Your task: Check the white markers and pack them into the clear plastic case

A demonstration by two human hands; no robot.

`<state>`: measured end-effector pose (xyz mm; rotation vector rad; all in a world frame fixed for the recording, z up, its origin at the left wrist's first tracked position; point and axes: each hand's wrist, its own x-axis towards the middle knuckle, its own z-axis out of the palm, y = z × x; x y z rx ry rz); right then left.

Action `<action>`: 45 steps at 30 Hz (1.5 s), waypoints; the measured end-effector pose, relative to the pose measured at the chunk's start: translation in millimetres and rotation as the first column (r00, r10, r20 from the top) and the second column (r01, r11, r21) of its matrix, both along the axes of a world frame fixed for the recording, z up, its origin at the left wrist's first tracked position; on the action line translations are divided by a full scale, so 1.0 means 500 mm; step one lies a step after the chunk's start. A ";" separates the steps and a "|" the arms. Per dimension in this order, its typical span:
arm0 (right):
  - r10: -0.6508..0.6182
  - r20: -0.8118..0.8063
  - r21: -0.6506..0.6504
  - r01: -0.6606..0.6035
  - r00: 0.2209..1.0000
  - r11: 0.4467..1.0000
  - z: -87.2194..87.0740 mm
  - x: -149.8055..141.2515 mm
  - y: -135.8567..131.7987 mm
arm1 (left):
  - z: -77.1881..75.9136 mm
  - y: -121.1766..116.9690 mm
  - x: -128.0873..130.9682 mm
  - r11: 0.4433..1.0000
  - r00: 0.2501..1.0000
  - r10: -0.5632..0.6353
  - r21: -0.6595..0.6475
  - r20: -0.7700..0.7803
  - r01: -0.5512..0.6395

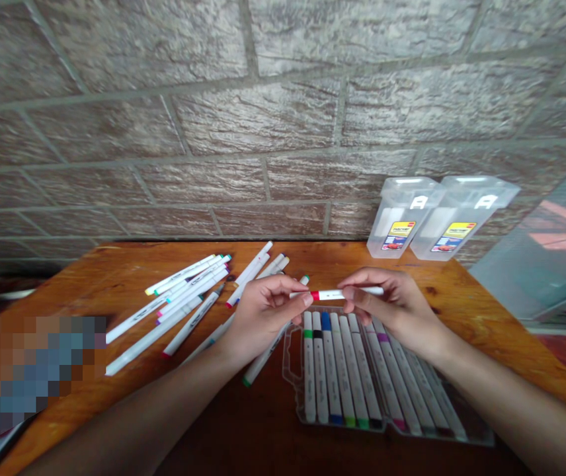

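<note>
Level above the far end of an open clear plastic case (291,370), a white marker (330,295) with a red end is held between both hands. My left hand (263,311) pinches its red end between thumb and fingers. The white barrel is gripped by my right hand (392,301), also closed. Inside the case several white markers (335,370) lie side by side, with green, black, blue and purple bands showing. My right hand and forearm hide part of the case's far right side. To the left, a loose pile of white markers (194,284) with coloured ends lies spread on the table.
Two clear plastic containers (402,218) with yellow and blue labels stand at the table's back right, close to the stone-block wall (263,112). The wooden table (129,264) ends at that wall. A pixelated patch covers the lower left.
</note>
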<state>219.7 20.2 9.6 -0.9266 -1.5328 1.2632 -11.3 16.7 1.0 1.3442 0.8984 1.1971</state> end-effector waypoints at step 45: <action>-0.075 0.346 0.328 -0.046 0.935 0.944 -0.007 -0.016 -0.024 | -0.012 -0.021 0.008 0.993 0.983 -0.025 0.109 -0.181 0.046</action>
